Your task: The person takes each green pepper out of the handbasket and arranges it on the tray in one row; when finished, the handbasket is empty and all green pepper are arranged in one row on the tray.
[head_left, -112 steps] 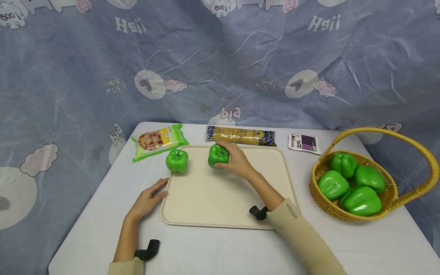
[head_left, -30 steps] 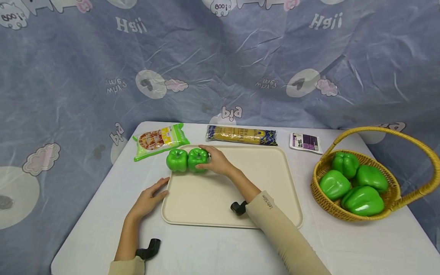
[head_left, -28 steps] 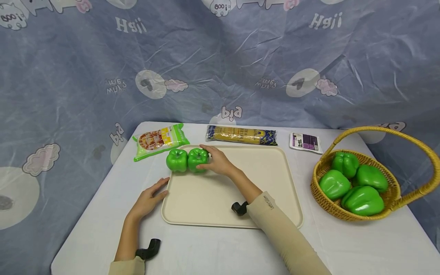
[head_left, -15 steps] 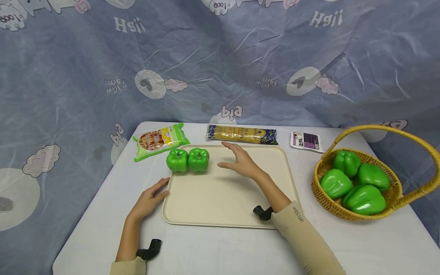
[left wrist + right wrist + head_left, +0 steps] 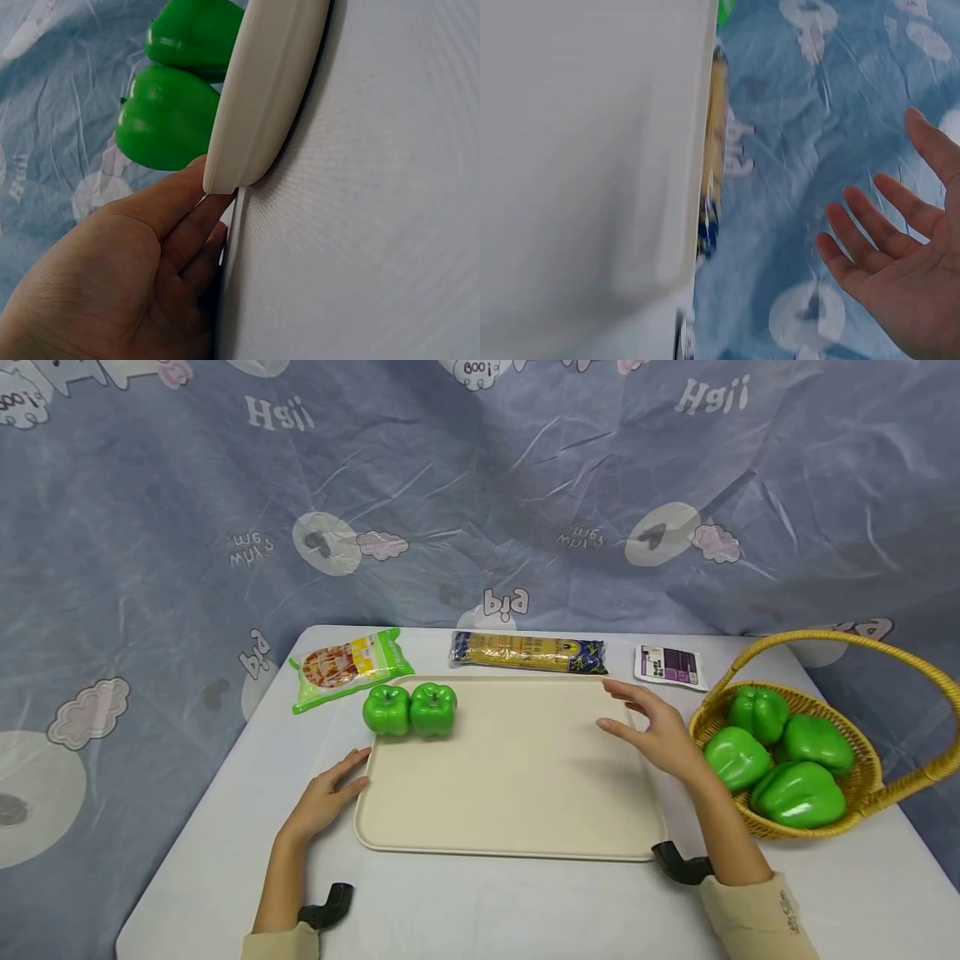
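Observation:
Two green bell peppers, a left one (image 5: pixel 387 710) and a right one (image 5: pixel 433 709), sit side by side at the far left corner of the cream tray (image 5: pixel 510 810). My left hand (image 5: pixel 318 802) rests at the tray's left edge with its fingers extended; in the left wrist view its fingertips meet the tray's rim (image 5: pixel 262 97). Over the tray's right edge, my right hand (image 5: pixel 660 735) is raised and holds nothing, its thumb and fingers spread apart. Beside it stands a wicker basket (image 5: pixel 862 760) with several green peppers (image 5: pixel 798 795) inside; the right hand's wrist side overlaps the basket's rim in the head view.
Behind the tray lie a green snack bag (image 5: pixel 348 668), a pack of spaghetti (image 5: pixel 528 652) and a small white-and-purple packet (image 5: pixel 669 667). The basket's tall handle (image 5: pixel 862 643) arches up at the right. A blue patterned cloth (image 5: pixel 480 510) hangs behind the white table.
My right hand set the second pepper against the first, let go of it, and moved right across the tray towards the basket. The left hand has stayed at the tray's edge.

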